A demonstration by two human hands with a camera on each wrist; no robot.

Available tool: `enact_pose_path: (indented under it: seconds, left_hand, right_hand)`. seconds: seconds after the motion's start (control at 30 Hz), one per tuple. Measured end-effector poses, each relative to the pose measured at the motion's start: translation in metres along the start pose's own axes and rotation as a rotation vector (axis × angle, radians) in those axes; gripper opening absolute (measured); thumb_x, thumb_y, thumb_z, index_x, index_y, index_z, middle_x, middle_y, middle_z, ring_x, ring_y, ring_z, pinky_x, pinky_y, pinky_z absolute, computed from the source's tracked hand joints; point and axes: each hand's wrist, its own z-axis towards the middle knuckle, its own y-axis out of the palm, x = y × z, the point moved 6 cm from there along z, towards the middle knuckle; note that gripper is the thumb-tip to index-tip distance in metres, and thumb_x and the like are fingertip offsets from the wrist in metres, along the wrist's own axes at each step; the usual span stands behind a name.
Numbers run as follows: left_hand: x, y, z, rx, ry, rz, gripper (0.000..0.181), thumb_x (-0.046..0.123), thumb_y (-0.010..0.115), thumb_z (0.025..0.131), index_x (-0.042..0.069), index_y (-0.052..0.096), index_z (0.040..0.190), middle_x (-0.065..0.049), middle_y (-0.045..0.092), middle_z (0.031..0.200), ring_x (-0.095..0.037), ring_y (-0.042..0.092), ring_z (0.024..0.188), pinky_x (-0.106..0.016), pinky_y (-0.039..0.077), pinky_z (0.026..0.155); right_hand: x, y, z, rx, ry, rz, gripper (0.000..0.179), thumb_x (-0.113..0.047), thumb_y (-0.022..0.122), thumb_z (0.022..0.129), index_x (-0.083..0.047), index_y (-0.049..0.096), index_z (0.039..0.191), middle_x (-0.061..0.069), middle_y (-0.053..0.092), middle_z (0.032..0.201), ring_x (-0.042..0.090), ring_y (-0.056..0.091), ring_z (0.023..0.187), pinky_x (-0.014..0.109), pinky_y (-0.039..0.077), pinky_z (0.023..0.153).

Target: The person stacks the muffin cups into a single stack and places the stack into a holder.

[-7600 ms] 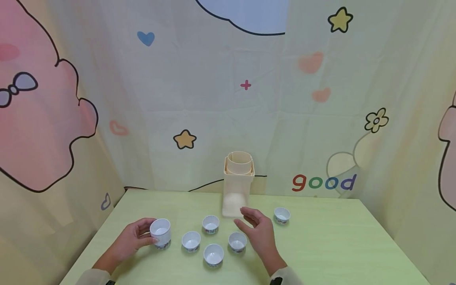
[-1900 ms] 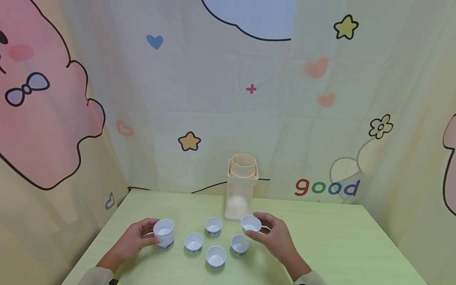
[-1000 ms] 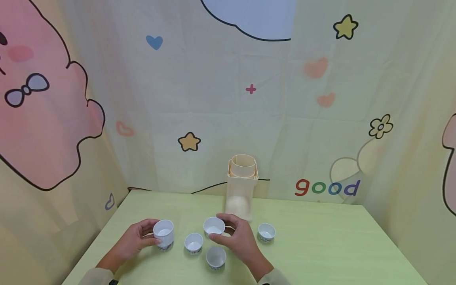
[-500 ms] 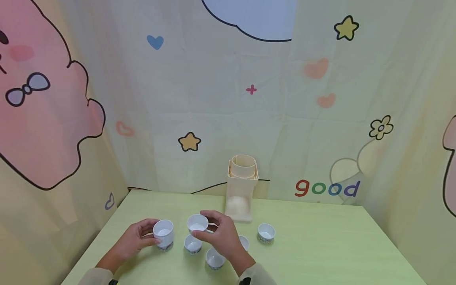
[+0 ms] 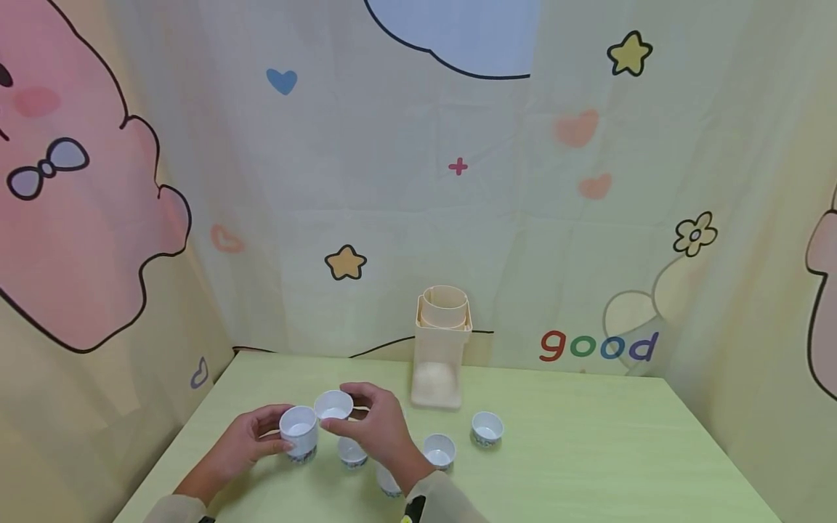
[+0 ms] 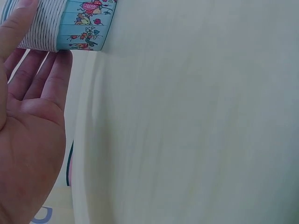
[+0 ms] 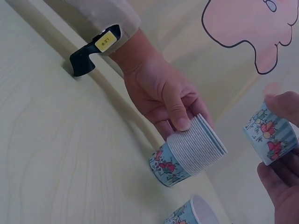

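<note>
In the head view my left hand (image 5: pixel 245 439) grips an upright stack of nested paper cups (image 5: pixel 301 439) at the table's left. My right hand (image 5: pixel 382 432) pinches a single paper cup (image 5: pixel 334 405) by its side, right beside the stack's rim. In the right wrist view the single cup (image 7: pixel 271 133) shows blue stripes and red fruit prints. The stack's many white rims (image 7: pixel 196 147) lie under the left thumb there. Several more paper cups stand on the table, among them one cup (image 5: pixel 353 452) just below the held cup and another cup (image 5: pixel 389 482) partly hidden by my right forearm.
Right of my right forearm stand two paper cups, a nearer cup (image 5: pixel 439 451) and a farther cup (image 5: pixel 487 428). A cream upright holder with a round tube (image 5: pixel 441 349) stands at the table's back, before a printed curtain (image 5: pixel 392 181).
My right hand, holding nothing in the oldest frame, has since taken a paper cup and carried it leftward over the others to the stack. My left hand keeps its grip in place.
</note>
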Motion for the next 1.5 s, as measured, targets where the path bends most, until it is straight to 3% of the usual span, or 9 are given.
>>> enact_pose_path:
  seconds: [0.3, 0.67, 0.9, 1.17, 1.5]
  left_hand:
    - [0.003, 0.002, -0.001, -0.008, 0.02, 0.017, 0.068, 0.011, 0.081, 0.087, -0.014, 0.048, 0.141, -0.037, 0.055, 0.138, 0.005, 0.064, 0.109, -0.018, 0.057, 0.094]
    - [0.005, 0.004, 0.001, -0.015, 0.059, 0.024, 0.066, 0.007, 0.08, 0.087, -0.017, 0.048, 0.139, -0.035, 0.058, 0.136, 0.005, 0.065, 0.109, -0.02, 0.058, 0.093]
    - [0.0, 0.002, 0.003, -0.009, 0.04, 0.019, 0.068, 0.008, 0.081, 0.087, -0.017, 0.047, 0.14, -0.035, 0.056, 0.138, 0.004, 0.065, 0.109, -0.021, 0.059, 0.092]
    - [-0.001, 0.0, 0.001, -0.005, 0.012, 0.032, 0.068, 0.012, 0.082, 0.086, -0.015, 0.049, 0.14, -0.038, 0.054, 0.139, 0.006, 0.064, 0.109, -0.024, 0.059, 0.095]
    - [0.003, 0.001, 0.0, -0.01, 0.039, 0.027, 0.069, 0.008, 0.081, 0.087, -0.019, 0.046, 0.14, -0.038, 0.056, 0.136, 0.006, 0.063, 0.109, -0.02, 0.058, 0.095]
  right_hand:
    - [0.001, 0.018, 0.009, -0.016, -0.004, 0.019, 0.052, -0.012, 0.09, 0.078, -0.003, 0.069, 0.125, 0.007, 0.074, 0.115, 0.01, 0.07, 0.101, 0.021, 0.06, 0.089]
    - [0.012, 0.03, 0.016, -0.015, 0.045, 0.022, 0.054, -0.013, 0.09, 0.078, -0.002, 0.068, 0.126, 0.003, 0.074, 0.113, 0.011, 0.071, 0.1, 0.02, 0.06, 0.086]
    - [0.015, 0.035, 0.018, 0.0, 0.042, 0.037, 0.052, -0.012, 0.09, 0.078, -0.003, 0.069, 0.125, 0.003, 0.075, 0.111, 0.01, 0.072, 0.1, 0.019, 0.06, 0.087]
    - [0.021, 0.045, 0.019, 0.013, 0.064, -0.031, 0.051, -0.02, 0.093, 0.076, -0.011, 0.072, 0.122, -0.005, 0.076, 0.107, 0.006, 0.072, 0.097, 0.023, 0.061, 0.088]
    - [0.023, 0.052, 0.022, 0.024, 0.083, -0.094, 0.048, -0.019, 0.093, 0.075, -0.015, 0.073, 0.119, -0.004, 0.077, 0.108, 0.007, 0.071, 0.096, 0.02, 0.059, 0.08]
